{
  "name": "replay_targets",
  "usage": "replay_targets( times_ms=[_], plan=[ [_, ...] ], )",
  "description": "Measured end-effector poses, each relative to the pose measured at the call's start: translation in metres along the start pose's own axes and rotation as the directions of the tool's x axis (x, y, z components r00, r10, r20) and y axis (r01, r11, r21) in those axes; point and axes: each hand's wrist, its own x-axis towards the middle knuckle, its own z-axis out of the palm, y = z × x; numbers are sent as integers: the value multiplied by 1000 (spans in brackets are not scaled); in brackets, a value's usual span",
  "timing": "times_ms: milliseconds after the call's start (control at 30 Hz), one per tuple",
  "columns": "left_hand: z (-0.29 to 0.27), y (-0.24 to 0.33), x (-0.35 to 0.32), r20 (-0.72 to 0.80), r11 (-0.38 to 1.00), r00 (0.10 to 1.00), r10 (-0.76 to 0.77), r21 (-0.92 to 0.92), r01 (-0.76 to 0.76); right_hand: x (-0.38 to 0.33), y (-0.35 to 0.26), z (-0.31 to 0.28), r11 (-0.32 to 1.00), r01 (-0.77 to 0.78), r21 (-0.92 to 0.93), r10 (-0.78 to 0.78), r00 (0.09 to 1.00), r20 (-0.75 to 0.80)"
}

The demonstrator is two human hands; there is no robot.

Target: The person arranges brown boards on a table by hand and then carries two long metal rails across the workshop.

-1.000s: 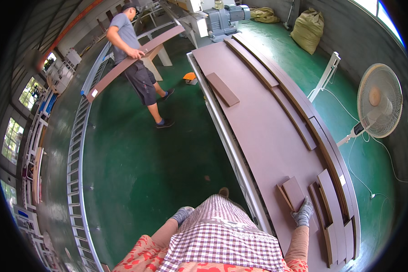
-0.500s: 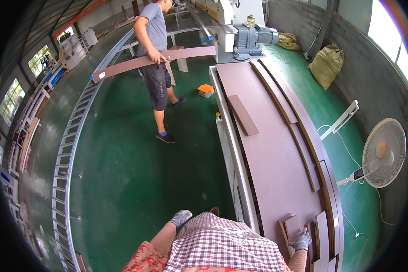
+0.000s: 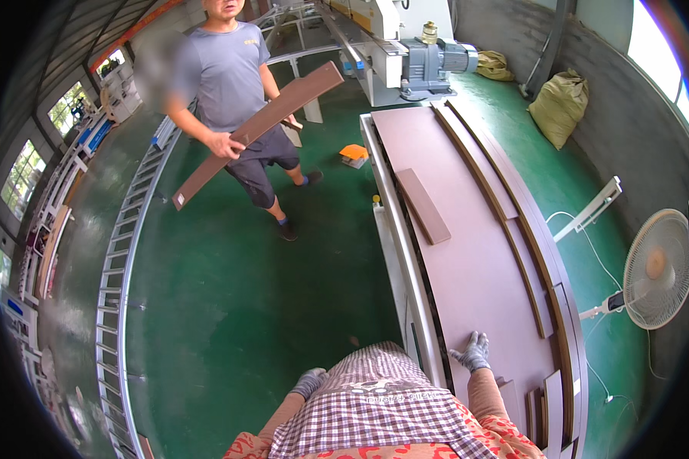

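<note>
My right hand [image 3: 474, 352], in a grey glove, lies with spread fingers at the near left part of a large mauve-brown panel [image 3: 475, 283]. It holds nothing. Beside that forearm, several short brown boards [image 3: 540, 405] stand or lie close together. My left hand [image 3: 308, 382], also gloved, hangs by my checked apron [image 3: 390, 382]; its fingers are partly hidden, so their shape is unclear. Farther up the panel, apart from my hands, rests a short brown board [image 3: 423, 206]. Long narrow strips [image 3: 505, 214] lie along the panel's right side.
Ahead on the left, a person [image 3: 233, 84] holds a long brown board [image 3: 260, 130] aslant. A roller conveyor [image 3: 122, 283] runs along the left. A machine with a grey motor [image 3: 440, 69] stands beyond the panel. A fan [image 3: 658, 268] and a sack [image 3: 559, 107] are on the right.
My right hand has moved left and forward, off the short boards and onto the panel. The other person has turned toward me and swung the long board into a steeper slant.
</note>
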Motion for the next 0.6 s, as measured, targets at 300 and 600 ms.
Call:
replay_targets(
  times_ms=[300, 600],
  plan=[
    [-26, -2, 21, -66, 990, 992, -107, -100, 100, -4, -11, 17, 995, -55, 86, 46, 994, 99],
    [-81, 87, 41, -114, 979, 985, -130, -173, 109, 4, -14, 9, 993, -83, 81, 69, 983, 168]
  ],
)
